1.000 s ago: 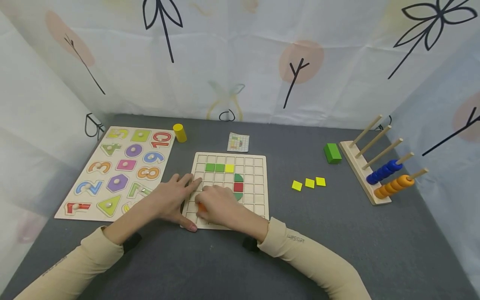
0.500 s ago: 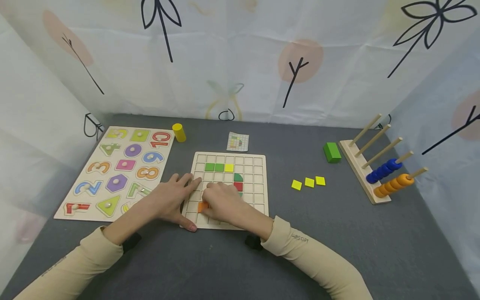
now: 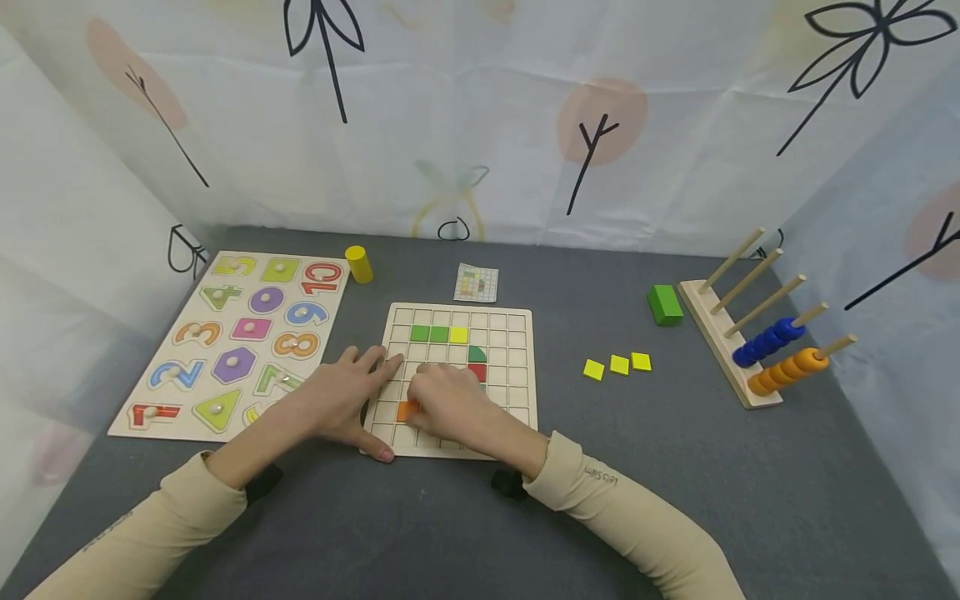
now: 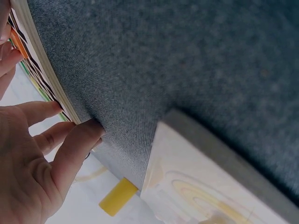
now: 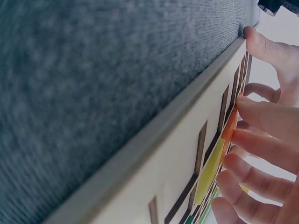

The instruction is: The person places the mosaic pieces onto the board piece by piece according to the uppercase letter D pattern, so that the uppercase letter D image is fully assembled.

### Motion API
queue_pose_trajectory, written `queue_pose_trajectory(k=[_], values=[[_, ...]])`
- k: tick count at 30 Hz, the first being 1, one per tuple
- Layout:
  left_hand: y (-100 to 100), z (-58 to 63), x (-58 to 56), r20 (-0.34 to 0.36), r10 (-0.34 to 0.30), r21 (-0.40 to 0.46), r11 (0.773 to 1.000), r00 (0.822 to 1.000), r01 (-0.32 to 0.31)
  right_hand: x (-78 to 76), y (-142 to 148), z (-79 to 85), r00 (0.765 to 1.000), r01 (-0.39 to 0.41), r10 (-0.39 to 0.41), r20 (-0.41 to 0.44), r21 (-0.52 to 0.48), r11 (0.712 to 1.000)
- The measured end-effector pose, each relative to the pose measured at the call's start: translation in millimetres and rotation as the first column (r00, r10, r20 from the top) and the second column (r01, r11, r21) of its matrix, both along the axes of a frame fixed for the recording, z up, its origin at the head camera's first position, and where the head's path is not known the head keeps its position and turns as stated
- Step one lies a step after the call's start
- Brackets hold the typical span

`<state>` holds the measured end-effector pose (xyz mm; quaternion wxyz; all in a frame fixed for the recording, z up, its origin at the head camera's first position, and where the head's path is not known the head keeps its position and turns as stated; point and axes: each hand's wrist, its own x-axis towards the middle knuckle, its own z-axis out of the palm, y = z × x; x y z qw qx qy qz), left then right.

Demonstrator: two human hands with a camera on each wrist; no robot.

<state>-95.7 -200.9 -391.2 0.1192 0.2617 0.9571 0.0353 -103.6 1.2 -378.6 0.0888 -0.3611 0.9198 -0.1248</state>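
Note:
A wooden grid board [image 3: 533, 367] lies on the table, with green tiles [image 3: 430, 333], a yellow tile [image 3: 458, 335], a red tile [image 3: 477, 372] and a green quarter-round tile [image 3: 477, 354] in its cells. My left hand [image 3: 345, 400] rests with spread fingers along the board's left edge, thumb at the front corner. Over the lower middle, my right hand [image 3: 453, 406] has curled fingers and pinches at an orange tile [image 3: 406, 411] in the board. In the right wrist view, thumb and forefinger touch that orange tile, with another yellow tile [image 5: 209, 172] beside it. The hand hides several cells from above.
A number and shape puzzle [image 3: 247, 304] lies left, with a yellow cylinder [image 3: 359, 265] by its corner. Behind the board is a small pattern card [image 3: 476, 284]. Right are loose yellow tiles [image 3: 619, 366], a green block [image 3: 665, 306] and a peg bead stand [image 3: 730, 342].
My right hand has shifted slightly to the right on the board, uncovering more of the orange tile. The left hand has stayed in place.

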Motion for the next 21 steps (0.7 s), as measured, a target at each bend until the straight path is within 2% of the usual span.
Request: queue_pose_trajectory(k=[15,21], values=[[1.7,1.2,0.2,0.010,0.008,-0.020,1.000,1.000,-0.007,-2.2,9.8,2.1,1.000,-0.005,0.004,-0.026,-0.037,0.999],[1.5,1.1,0.2,0.004,0.001,-0.026,1.000,1.000,-0.001,-9.7,22.5,5.2,0.999,0.047,-0.048,-0.012,-0.029,0.998]])
